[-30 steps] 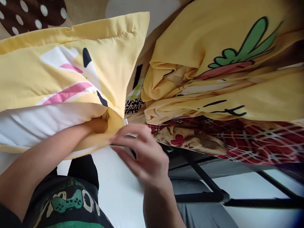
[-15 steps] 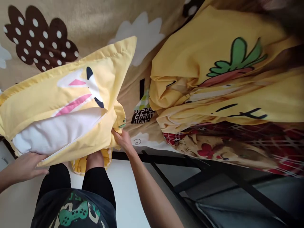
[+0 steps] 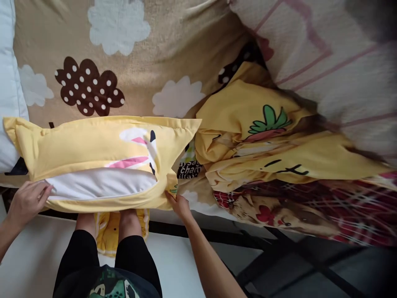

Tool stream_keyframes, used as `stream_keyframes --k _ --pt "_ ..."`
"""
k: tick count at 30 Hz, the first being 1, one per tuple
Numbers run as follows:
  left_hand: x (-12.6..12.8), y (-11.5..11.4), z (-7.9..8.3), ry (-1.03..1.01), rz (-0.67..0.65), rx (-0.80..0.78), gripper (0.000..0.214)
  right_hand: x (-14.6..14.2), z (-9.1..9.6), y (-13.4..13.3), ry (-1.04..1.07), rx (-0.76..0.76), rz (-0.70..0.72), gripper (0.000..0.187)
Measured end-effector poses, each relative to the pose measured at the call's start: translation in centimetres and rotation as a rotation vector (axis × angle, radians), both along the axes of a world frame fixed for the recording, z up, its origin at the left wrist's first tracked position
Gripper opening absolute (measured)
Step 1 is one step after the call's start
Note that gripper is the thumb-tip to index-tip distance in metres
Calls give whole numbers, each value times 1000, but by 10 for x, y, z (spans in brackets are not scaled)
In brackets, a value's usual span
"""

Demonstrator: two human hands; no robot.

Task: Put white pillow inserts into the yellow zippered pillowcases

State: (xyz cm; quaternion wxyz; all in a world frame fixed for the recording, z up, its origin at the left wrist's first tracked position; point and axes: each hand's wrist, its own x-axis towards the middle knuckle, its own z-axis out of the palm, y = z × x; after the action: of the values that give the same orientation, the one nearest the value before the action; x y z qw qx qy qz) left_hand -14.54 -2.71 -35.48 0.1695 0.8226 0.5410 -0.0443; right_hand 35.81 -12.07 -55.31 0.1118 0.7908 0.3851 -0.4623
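A yellow pillowcase (image 3: 80, 145) with a printed white-and-pink rabbit-ear pattern lies along the near edge of the bed. Through its long opening a white pillow (image 3: 102, 184) shows inside. At the opening's left end, my left hand (image 3: 31, 203) pinches the pillowcase edge between thumb and fingers. My right hand (image 3: 180, 205) is closed on the case's lower right corner, where a bunched flap with a green print sticks up. The case's upper corners point out to the left and right.
A beige bedsheet (image 3: 149, 62) with cloud prints covers the bed. Crumpled yellow fabric (image 3: 229, 103) with a carrot print lies to the right, by a red plaid cloth (image 3: 350, 207). White bedding (image 3: 9, 74) is at the left, a pinkish blanket (image 3: 335, 70) upper right. A dark bed frame (image 3: 211, 236) runs below.
The pillowcase has gone from tilted to nearly level and lies lower against the bed edge. My left hand has moved up to the opening's left end; my right hand keeps its corner.
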Motion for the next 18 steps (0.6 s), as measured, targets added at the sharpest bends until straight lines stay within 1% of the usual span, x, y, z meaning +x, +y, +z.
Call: stream_keyframes --k 1,2,3,4,5,6,7,8,9,11,12,13,15,16,18 --pt "-1 -3 -6 15 5 40 3 2 3 7 9 11 -23 36" --pt "-2 -7 -11 26 13 73 14 2 8 16 5 30 -47 38" --pt "-1 -9 -14 38 18 98 27 -1 16 27 5 79 -73 45" --pt "2 -10 -18 51 22 122 40 -7 26 39 16 165 -85 53" --pt "5 -10 -23 71 34 146 51 -16 37 54 42 282 -72 61" --pt "9 -7 -30 100 57 170 59 -29 47 70 78 418 -32 68" --pt "13 -3 -38 130 88 198 60 -45 57 86 118 559 48 73" --pt "18 3 -47 156 123 226 57 -62 65 103 137 668 161 74" --pt "24 11 -55 169 152 245 49 -79 70 119 123 745 281 71" --pt "32 29 -68 152 176 257 30 -104 74 147 24 862 474 51" --pt "34 38 -69 129 167 265 24 -110 75 158 -40 930 536 40" --pt "34 46 -67 104 145 285 23 -113 77 167 -102 1013 578 31" --pt "30 53 -52 63 72 367 26 -108 87 176 -186 1211 622 23" --pt "26 53 -40 42 26 414 28 -102 96 175 -199 1310 631 23" --pt "19 41 -16 -18 -53 473 35 -90 117 162 -172 1460 625 25"
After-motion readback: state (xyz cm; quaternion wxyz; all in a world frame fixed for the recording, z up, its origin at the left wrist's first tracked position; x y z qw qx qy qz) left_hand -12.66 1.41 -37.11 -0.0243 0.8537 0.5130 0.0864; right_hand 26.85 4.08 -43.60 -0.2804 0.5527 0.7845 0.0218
